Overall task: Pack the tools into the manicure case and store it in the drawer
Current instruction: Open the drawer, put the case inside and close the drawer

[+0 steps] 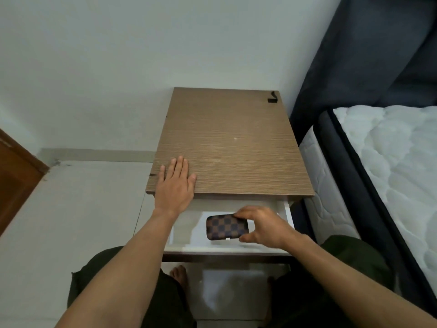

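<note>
Bench (234, 143) beside the bed (390, 162), wood-grain top bare but for a small black piece (272, 97) at the far right corner. Below its front edge, drawer (289, 213) pulled out, white inside. Left hand (175, 183) flat on the bench top near the left front corner, fingers straight, holding nothing. Right hand (261, 224) over the drawer, pinching the checkered manicure case (227, 227) by its right end, closed as far as visible; contact with the drawer floor impossible to tell. Risks, by judgement: end-only pinch letting the case tip or drop; right fingers caught on closing; drawer tugged crooked.
</note>
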Tool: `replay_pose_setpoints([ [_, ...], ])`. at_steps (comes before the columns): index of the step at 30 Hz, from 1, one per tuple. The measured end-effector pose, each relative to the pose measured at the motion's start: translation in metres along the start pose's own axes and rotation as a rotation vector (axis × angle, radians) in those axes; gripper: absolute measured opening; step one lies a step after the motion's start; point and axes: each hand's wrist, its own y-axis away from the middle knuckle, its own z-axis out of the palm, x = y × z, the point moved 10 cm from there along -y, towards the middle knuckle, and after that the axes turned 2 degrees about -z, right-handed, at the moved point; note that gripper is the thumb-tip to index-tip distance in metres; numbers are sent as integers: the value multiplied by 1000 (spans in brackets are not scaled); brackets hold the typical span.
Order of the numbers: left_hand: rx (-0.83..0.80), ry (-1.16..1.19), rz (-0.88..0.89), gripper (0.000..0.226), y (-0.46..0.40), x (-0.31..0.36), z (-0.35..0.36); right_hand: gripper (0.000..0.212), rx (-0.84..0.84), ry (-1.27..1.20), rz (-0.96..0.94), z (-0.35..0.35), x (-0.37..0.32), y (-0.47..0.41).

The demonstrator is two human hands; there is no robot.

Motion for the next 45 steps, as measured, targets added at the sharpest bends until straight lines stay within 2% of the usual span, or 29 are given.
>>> replay_pose_setpoints([
  [2, 16, -5, 1, 67, -2, -1, 2, 57, -19, 4, 33, 20, 14, -12],
  [8, 61, 0, 5, 62, -3, -2, 3, 48, 27, 1, 149, 51, 49, -49],
  [13, 85, -1, 2, 59, -4, -2, 4, 42, -47, 43, 193, 77, 68, -64],
  [20, 10, -16, -12, 61, -3, -4, 10, 67, -79, 101, 204, 70, 65, -56],
  [24, -123, 62, -12, 60, 2, -5, 14, 48, -3, 159, 217, 37, 60, -33],
  [29, -81, 155, 9, 66, 66, -6, -5, 24, 61, 157, 283, 9, 54, 7],
  [33, -131, 141, -6, 58, 116, -12, -2, 19, 20, 156, 244, 15, 32, 39],
  [36, -238, 147, 47, 39, 141, -8, 4, 22, 12, 182, 219, 19, 24, 60],
  [39, -264, 124, 115, 25, 151, 1, -1, 19, 1, 225, 189, 21, 21, 73],
  [45, -292, 69, 192, 23, 144, 14, -1, 20, -16, 307, 178, 20, 23, 72],
])
